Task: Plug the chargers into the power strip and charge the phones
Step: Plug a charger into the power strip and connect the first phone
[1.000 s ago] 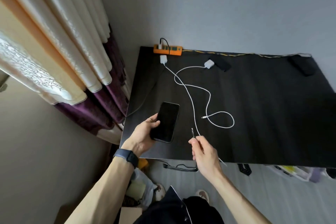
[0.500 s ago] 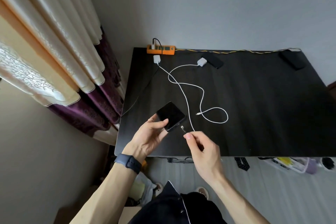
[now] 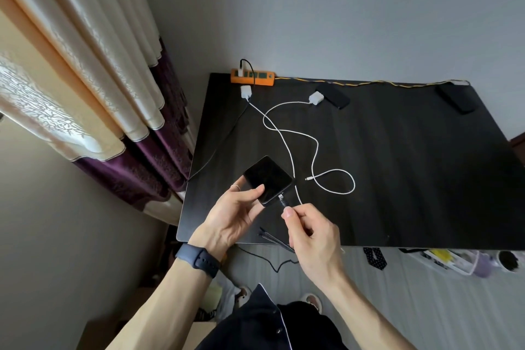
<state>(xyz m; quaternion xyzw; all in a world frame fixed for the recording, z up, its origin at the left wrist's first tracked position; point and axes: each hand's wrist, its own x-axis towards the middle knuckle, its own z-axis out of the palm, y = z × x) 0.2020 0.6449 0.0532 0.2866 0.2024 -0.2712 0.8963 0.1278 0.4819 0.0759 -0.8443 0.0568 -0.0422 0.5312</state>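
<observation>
I'm gripping the phone (image 3: 267, 179) in my left hand (image 3: 235, 216), thumb lying across its dark screen, while my right hand (image 3: 309, 233) is pinching the cable plug (image 3: 281, 198) right at the phone's near edge; I can't tell if it's seated. Beyond my hands, the white cable (image 3: 288, 148) is trailing over the table (image 3: 412, 179) to a charger (image 3: 246, 92) lying just beside the orange power strip (image 3: 252, 77).

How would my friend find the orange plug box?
Find the big black table, then its far left corner by the wall. The orange plastic power strip lies there. Nearby charger blocks are small and white; it is long and orange.
</observation>
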